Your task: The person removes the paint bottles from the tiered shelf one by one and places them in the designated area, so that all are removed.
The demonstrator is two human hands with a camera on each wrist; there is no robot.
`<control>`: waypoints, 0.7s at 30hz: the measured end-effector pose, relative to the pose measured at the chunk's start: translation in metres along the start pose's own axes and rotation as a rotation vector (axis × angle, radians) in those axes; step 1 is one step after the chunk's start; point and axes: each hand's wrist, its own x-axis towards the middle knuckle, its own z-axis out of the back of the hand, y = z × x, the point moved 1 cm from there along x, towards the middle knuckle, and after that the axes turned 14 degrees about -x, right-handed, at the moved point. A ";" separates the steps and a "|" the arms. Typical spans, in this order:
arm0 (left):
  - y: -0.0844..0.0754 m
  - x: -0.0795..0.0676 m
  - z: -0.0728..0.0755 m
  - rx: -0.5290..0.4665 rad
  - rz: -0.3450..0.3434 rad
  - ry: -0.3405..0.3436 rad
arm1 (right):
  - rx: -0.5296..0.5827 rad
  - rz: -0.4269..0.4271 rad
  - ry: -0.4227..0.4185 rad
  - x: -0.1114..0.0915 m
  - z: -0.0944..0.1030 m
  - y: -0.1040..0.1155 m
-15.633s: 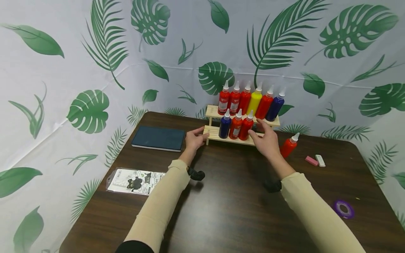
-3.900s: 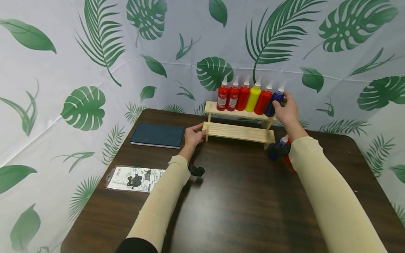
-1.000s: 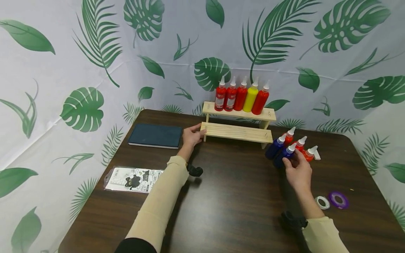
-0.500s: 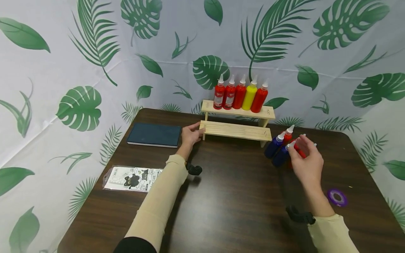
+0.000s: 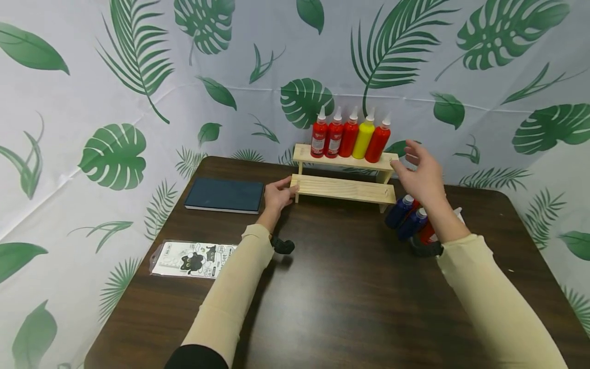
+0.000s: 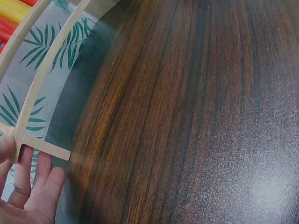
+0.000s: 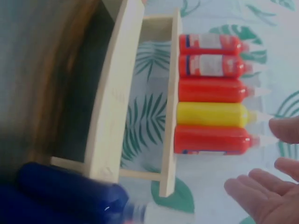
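Observation:
A two-tier wooden rack (image 5: 343, 188) stands at the back of the table. My left hand (image 5: 278, 197) grips the left end of its lower tier, thumb above and fingers below in the left wrist view. On the upper tier stand several red squeeze bottles (image 5: 319, 139) and a yellow squeeze bottle (image 5: 363, 140), all with white nozzles. My right hand (image 5: 421, 177) is raised by the upper tier's right end, fingers apart and holding nothing, close to the rightmost red bottle (image 7: 212, 139). Two blue bottles (image 5: 412, 224) and some red ones, partly hidden by my right arm, stand right of the rack.
A dark blue notebook (image 5: 224, 195) lies left of the rack. A flat clear package with a black cat print (image 5: 193, 260) lies in front of it. A leaf-patterned cloth (image 5: 258, 56) hangs behind the brown table (image 5: 332, 287).
The lower tier's bottles and the upper tier's blue bottle moved to the table at right. My right hand then let go and rose leftward to the upper tier. My left hand stayed.

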 end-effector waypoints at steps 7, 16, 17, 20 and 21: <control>0.000 0.000 0.000 0.005 -0.013 -0.006 | -0.010 -0.030 0.046 0.057 -0.025 0.005; -0.001 0.000 -0.002 -0.003 -0.014 0.004 | 0.102 -0.137 0.062 0.079 -0.046 0.003; -0.001 0.000 -0.003 -0.002 -0.014 0.002 | 0.110 -0.137 0.053 0.079 -0.048 0.003; -0.001 0.000 -0.001 -0.003 -0.011 -0.004 | 0.137 -0.141 0.023 0.079 -0.051 0.003; -0.001 0.000 -0.001 -0.002 -0.011 -0.007 | 0.152 -0.150 0.017 0.078 -0.052 0.003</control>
